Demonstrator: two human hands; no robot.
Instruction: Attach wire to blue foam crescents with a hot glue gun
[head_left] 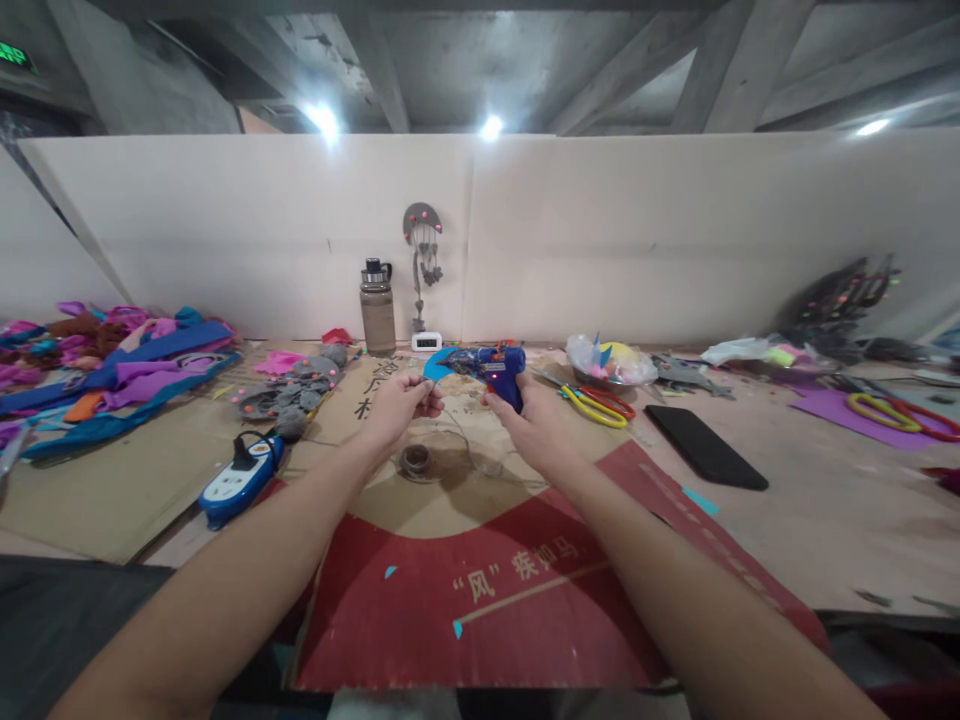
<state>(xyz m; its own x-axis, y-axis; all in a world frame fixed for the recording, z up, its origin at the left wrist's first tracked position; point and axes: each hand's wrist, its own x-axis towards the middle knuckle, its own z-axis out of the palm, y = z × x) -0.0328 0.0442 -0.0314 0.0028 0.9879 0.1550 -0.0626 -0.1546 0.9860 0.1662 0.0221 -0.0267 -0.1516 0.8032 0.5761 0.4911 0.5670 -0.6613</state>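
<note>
Lying level above the far part of the red printed cardboard [525, 580], the blue plastic glue gun [501, 366] runs its long axis 3 to 9 o'clock, nozzle toward 9. The right hand [534, 425] is wrapped closed round its handle. At 9 o'clock, the left hand [401, 400] pinches a curved blue felt crescent [437, 366] at the nozzle tip. Yellow-handled scissors [596, 405] lie at 3 o'clock, and a glossy power strip [241, 480] lies at 8.

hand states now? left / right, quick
Left hand: closed, pinching a light-blue crescent-shaped cutout.
Right hand: closed around a dark-blue plastic hot glue gun.
</note>
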